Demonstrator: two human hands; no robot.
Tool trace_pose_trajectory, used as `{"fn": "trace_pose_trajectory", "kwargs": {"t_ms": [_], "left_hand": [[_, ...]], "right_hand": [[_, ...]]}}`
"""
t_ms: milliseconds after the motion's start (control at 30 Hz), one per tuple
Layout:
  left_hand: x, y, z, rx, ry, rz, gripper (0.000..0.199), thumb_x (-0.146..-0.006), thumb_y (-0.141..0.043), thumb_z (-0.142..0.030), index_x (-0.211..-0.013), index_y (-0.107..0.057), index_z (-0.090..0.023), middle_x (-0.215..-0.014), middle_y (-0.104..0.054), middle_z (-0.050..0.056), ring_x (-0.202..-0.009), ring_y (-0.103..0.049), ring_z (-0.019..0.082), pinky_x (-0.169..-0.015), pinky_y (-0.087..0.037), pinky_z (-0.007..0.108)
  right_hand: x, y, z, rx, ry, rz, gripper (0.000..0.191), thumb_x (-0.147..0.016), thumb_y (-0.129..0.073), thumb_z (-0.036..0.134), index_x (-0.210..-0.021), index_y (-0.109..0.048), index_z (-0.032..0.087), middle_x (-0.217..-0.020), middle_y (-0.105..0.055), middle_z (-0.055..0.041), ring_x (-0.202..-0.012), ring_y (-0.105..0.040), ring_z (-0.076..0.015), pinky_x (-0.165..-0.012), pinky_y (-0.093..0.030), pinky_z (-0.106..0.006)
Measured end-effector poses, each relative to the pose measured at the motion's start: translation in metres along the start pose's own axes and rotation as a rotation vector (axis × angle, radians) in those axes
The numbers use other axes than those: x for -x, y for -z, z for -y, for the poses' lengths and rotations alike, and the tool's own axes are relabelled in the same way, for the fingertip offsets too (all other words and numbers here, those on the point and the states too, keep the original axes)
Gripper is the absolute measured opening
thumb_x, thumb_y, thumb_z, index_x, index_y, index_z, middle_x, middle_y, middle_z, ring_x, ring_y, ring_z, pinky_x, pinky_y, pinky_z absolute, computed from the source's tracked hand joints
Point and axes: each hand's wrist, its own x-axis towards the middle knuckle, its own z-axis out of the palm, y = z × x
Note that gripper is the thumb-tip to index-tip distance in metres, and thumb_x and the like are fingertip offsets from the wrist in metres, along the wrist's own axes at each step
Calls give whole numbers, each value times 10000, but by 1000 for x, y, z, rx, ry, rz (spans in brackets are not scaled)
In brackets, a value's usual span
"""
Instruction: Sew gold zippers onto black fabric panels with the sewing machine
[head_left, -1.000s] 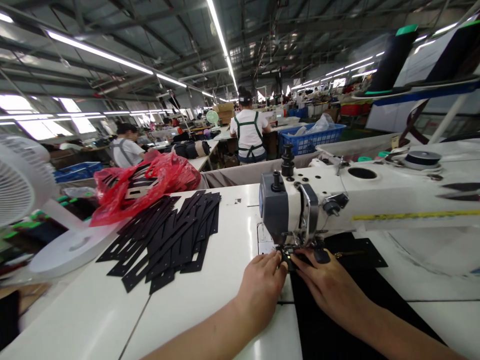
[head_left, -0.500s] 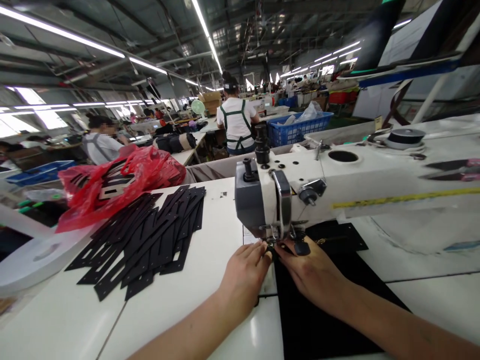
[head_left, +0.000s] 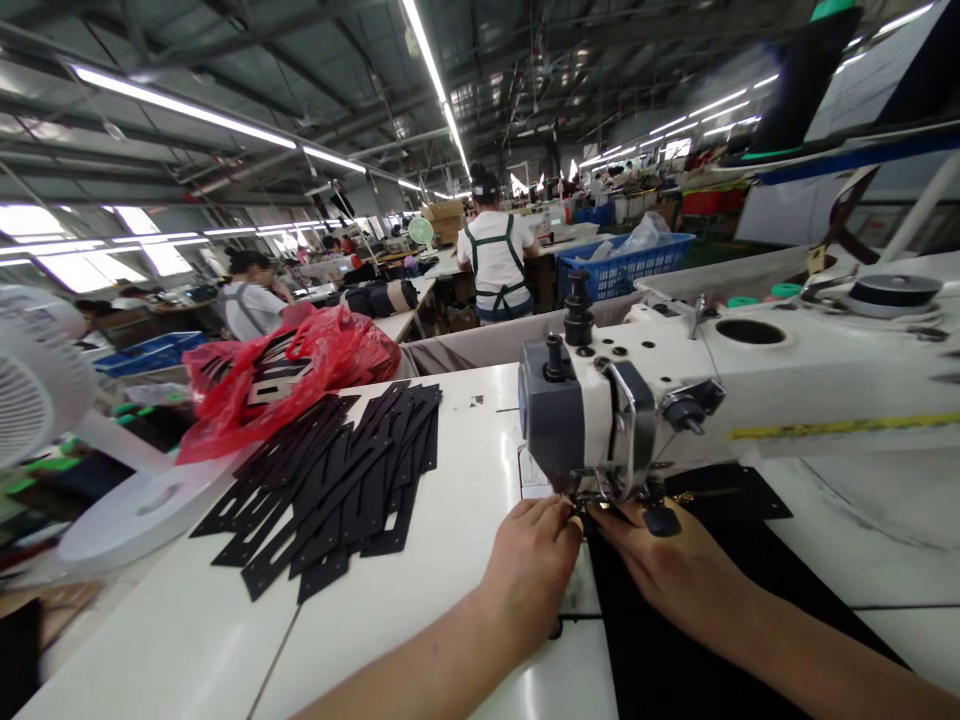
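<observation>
My left hand (head_left: 532,568) is closed at the left side of the sewing machine's (head_left: 566,415) presser foot, thumb and fingers pinching the edge of the black fabric. My right hand (head_left: 679,560) reaches under the machine head from the right, its fingers closed on the same black fabric (head_left: 652,670), which hangs toward me. A bit of gold-coloured zipper (head_left: 606,507) shows between the hands, close to the needle. Behind the right hand lies a black piece (head_left: 739,495) with a gold zipper on it. My fingertips are partly hidden by the foot and machine parts.
Left of the machine lies a pile of black slotted strips (head_left: 352,480), with a red plastic bag (head_left: 345,350) behind it. A white fan (head_left: 127,520) stands at the table's left edge. Beyond are a blue crate (head_left: 637,262) and a co-worker (head_left: 496,255) seen from behind.
The view has swung left, so everything sits further right and the white fan's head now shows. Both hands keep their place at the presser foot, with little visible movement of the fabric.
</observation>
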Motion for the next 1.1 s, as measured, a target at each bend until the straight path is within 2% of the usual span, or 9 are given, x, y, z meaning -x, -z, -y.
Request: {"fn": "trace_pose_trajectory", "kwargs": {"t_ms": [167,300,600,800,967,1100], "left_hand": [[0,-1,1,43,37,16,106,-869,-499,-113,-870,-604,-118,-937,-659,108,-890,-628,223,-751,-539,353],[1,-5,3,54,25,-25,68,-846,-531,-114,-862,-597,-125,-968,-662,100,-911,-629,218,-758,-541,344],[3,-16,5,22,12,-110,76,-836,-527,-76,-828,-589,-119,-953,-680,107,-876,-651,224,-746,-547,346],[2,-11,4,25,17,-81,63,-814,-550,-71,-828,-592,-117,-974,-671,117,-890,-643,234,-743,-541,353],[1,-6,2,33,28,-45,51,-800,-573,-76,-812,-592,-122,-946,-668,102,-886,-635,234,-734,-537,356],[-1,-7,2,33,47,-41,56,-798,-584,-66,-802,-592,-122,-917,-672,87,-833,-640,224,-703,-538,348]], "right_hand": [[0,-3,-1,-9,-7,25,367,-834,-361,60,-1063,-619,183,-993,-657,-84,-868,-621,-199,-773,-504,-334],[0,-5,0,12,-17,17,377,-827,-365,50,-1088,-604,179,-986,-661,-84,-857,-635,-196,-761,-523,-332],[3,-1,2,-1,-39,-42,306,-876,-343,89,-990,-613,178,-948,-679,-80,-884,-645,-184,-811,-521,-316],[3,-3,0,-21,-47,-41,297,-898,-327,114,-926,-617,173,-909,-682,-75,-892,-641,-188,-808,-516,-321],[4,-3,-2,-23,-38,-35,298,-903,-336,126,-997,-614,178,-940,-678,-71,-911,-634,-189,-825,-508,-329],[4,-5,-4,-21,-35,-45,297,-910,-333,138,-957,-622,183,-940,-679,-73,-891,-638,-186,-811,-510,-318]]}}
